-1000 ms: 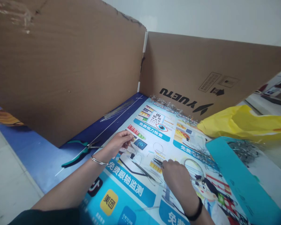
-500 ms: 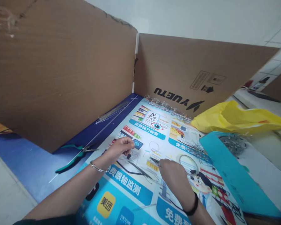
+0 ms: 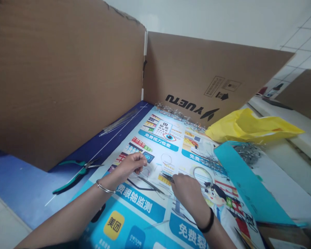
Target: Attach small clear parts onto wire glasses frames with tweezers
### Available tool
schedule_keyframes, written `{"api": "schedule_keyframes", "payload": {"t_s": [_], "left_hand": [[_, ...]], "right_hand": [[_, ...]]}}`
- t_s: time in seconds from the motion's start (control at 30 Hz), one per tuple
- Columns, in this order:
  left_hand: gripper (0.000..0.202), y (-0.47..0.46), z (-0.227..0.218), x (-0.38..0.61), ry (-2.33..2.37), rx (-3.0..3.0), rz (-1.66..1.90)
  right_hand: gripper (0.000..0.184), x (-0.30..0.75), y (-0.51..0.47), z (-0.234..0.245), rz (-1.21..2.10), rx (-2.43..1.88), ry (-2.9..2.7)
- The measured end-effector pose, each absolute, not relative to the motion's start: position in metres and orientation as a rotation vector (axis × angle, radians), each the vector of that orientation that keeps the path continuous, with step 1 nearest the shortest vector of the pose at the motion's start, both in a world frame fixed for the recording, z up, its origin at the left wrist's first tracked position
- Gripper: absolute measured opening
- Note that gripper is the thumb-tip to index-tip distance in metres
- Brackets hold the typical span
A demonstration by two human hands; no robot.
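My left hand (image 3: 134,163) is closed in a pinch over the printed poster sheet (image 3: 134,186). What its fingertips hold is too small to make out. To its right, my right hand (image 3: 188,190) is wrapped round a dark pointed tool (image 3: 168,177), whose tip sticks out to the left; its handle is hidden in the fist. Between and below the hands lie thin metal strips (image 3: 152,185). A coil of thin wire (image 3: 202,177) rests on the poster beyond my right hand, and a smaller wire ring (image 3: 166,159) lies further back.
Cardboard panels (image 3: 93,76) (image 3: 178,62) stand at the left and back. Green-handled pliers (image 3: 76,174) and thin rods (image 3: 119,122) lie on the blue surface. Small wire pieces (image 3: 178,113) line the back. At the right are a yellow bag (image 3: 248,126) and a turquoise box (image 3: 248,183) with metal pieces.
The camera view has shifted a little, so the whole scene sits further left. Both hands keep nearly the same place over the poster, with similar grips.
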State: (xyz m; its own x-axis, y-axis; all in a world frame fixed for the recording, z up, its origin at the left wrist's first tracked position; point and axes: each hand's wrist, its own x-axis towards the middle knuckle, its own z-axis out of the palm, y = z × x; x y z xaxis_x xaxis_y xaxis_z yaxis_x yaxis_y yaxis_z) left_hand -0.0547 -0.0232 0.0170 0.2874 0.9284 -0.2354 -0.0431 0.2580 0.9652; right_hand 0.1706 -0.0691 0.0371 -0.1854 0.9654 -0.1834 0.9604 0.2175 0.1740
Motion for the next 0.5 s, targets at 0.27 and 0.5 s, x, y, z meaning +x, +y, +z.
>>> {"api": "schedule_keyframes", "payload": {"t_s": [0.27,0.5], "left_hand": [[0.022,-0.0227,0.0145,-0.0530,1.040,1.087,0.853],[0.023,-0.0234,0.0165,-0.0517,1.050,1.069,0.864]], "right_hand": [[0.019,0.1717,-0.0696,0.0358,0.043,1.846,2.226],[0.018,0.1718,-0.0697,0.0366,0.066,1.863,2.203]]}}
